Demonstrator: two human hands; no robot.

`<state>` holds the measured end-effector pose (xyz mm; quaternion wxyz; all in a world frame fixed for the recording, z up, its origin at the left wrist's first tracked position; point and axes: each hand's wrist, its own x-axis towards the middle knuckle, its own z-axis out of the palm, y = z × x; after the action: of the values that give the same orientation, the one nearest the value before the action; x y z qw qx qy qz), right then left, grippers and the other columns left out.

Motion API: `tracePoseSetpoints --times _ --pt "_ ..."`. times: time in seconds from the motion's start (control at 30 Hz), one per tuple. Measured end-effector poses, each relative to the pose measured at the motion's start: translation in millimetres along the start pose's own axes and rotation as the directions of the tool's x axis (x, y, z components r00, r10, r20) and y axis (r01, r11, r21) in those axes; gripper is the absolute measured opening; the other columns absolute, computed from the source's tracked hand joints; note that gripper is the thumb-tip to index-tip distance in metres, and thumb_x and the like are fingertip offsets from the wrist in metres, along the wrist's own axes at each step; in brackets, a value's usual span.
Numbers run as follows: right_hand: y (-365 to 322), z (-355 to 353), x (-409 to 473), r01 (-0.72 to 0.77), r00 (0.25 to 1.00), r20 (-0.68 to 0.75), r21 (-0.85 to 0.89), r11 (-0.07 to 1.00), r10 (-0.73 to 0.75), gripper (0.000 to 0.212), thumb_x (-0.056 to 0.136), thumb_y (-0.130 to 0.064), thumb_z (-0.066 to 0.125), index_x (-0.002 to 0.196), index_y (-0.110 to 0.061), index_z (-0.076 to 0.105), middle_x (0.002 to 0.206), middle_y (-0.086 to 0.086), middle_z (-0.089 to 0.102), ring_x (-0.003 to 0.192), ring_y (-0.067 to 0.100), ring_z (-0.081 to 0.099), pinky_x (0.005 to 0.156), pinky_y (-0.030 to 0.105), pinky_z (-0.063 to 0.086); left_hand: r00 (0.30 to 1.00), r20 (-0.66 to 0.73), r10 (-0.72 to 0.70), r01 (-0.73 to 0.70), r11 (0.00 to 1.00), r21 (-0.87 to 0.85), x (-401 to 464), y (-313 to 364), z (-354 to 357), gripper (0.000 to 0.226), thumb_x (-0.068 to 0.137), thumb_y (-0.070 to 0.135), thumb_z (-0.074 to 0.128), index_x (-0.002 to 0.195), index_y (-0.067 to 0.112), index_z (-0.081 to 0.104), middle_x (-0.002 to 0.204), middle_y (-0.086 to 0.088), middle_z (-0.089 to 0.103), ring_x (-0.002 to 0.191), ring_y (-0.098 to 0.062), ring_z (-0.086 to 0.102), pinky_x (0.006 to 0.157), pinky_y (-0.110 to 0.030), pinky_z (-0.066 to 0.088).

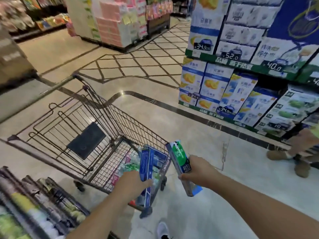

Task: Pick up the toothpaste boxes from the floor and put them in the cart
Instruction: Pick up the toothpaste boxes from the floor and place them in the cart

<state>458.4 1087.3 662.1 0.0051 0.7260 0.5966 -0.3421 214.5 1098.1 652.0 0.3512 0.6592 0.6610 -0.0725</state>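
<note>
**Toothpaste boxes held over the cart, one in each hand**

Toothpaste boxes are in both hands. The left hand (131,183) grips a blue toothpaste box (146,171) near its lower half, fingers curled round it, and the box stands nearly upright over the near corner of the wire cart (96,128), its lower end reaching down past the basket rim. The right hand (198,171) holds a green-and-blue toothpaste box (179,159) just beside the cart's right edge, outside the basket; the thumb and fingers wrap its lower part and the box tilts with its top leaning toward the cart. The two boxes are near each other but apart.

More packaged goods (127,163) lie in the bottom of the basket, too blurred to name. The child seat flap (86,140) is dark and folded against the far wire wall. Stacked cartons with price tags (224,87) fill the display on the right. A white shoe (163,230) shows on the pale tiled floor (215,195) below the arms, and another person's brown boots (293,159) stand at the right edge.
</note>
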Motion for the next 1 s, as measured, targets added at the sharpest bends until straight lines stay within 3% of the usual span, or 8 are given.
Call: tracePoseSetpoints --times 0.07,0.2,0.4,0.53,0.73,0.83,1.0 --pt "-18 -9 29 0.009 1.000 0.019 0.001 1.000 -0.009 0.054 0.074 -0.053 0.077 0.107 -0.020 0.049 0.100 0.001 0.061 0.089 0.018 0.060 0.074 0.036 0.053 1.000 -0.004 0.000 0.000 1.000 -0.024 25 -2 -19 0.048 0.091 0.054 0.060 0.058 0.023 0.045 0.054 0.007 0.047 0.041 -0.003 0.045 0.046 -0.022 0.035" --pt "-52 -16 84 0.049 0.996 0.082 -0.046 0.998 -0.045 0.049 0.076 -0.050 0.078 0.101 -0.024 0.046 0.092 -0.005 0.056 0.085 0.016 0.059 0.066 0.030 0.050 0.999 0.025 -0.040 0.041 0.997 -0.059 66 -20 -42 0.046 0.090 0.060 0.057 0.066 0.021 0.053 0.069 0.006 0.050 0.056 -0.008 0.046 0.052 -0.021 0.039" --pt "-83 3 170 0.104 0.979 0.186 -0.103 0.989 -0.083 0.045 0.079 -0.045 0.076 0.104 -0.017 0.050 0.091 0.001 0.060 0.077 0.016 0.058 0.062 0.031 0.046 0.980 0.036 -0.196 0.199 0.956 -0.217 110 -47 -35 0.054 0.086 0.064 0.060 0.062 0.020 0.041 0.061 0.003 0.044 0.054 -0.014 0.044 0.056 -0.026 0.039" --pt "-92 36 230 0.140 0.951 0.294 -0.138 0.981 -0.094 0.034 0.083 -0.036 0.076 0.080 -0.022 0.045 0.070 -0.005 0.051 0.058 0.006 0.047 0.052 0.025 0.040 0.948 0.074 -0.310 0.317 0.893 -0.321 140 -54 -15 0.052 0.086 0.063 0.060 0.063 0.020 0.043 0.060 0.007 0.041 0.048 -0.009 0.038 0.046 -0.022 0.033" --pt "-80 98 308 0.211 0.883 0.463 -0.243 0.947 -0.078 0.044 0.084 -0.041 0.074 0.070 -0.019 0.038 0.061 0.000 0.039 0.050 0.013 0.036 0.047 0.028 0.029 0.891 0.145 -0.430 0.449 0.791 -0.416 198 -44 27 0.055 0.089 0.057 0.061 0.061 0.019 0.033 0.058 0.003 0.030 0.045 -0.010 0.028 0.044 -0.025 0.022" --pt "-71 122 339 0.213 0.864 0.500 -0.257 0.943 -0.059 0.041 0.083 -0.040 0.075 0.077 -0.017 0.041 0.060 -0.001 0.039 0.049 0.012 0.037 0.045 0.027 0.028 0.870 0.172 -0.462 0.490 0.770 -0.409 229 -36 52 0.058 0.091 0.058 0.058 0.058 0.018 0.030 0.056 0.002 0.027 0.044 -0.012 0.025 0.045 -0.026 0.022" --pt "-54 152 372 0.258 0.849 0.526 -0.328 0.909 -0.051 0.058 0.074 -0.048 0.080 0.105 -0.011 0.048 0.071 -0.002 0.044 0.072 0.021 0.050 0.047 0.030 0.031 0.798 0.197 -0.570 0.597 0.701 -0.391 254 -31 86 0.057 0.088 0.063 0.058 0.060 0.018 0.036 0.056 0.001 0.035 0.045 -0.014 0.032 0.045 -0.027 0.026"
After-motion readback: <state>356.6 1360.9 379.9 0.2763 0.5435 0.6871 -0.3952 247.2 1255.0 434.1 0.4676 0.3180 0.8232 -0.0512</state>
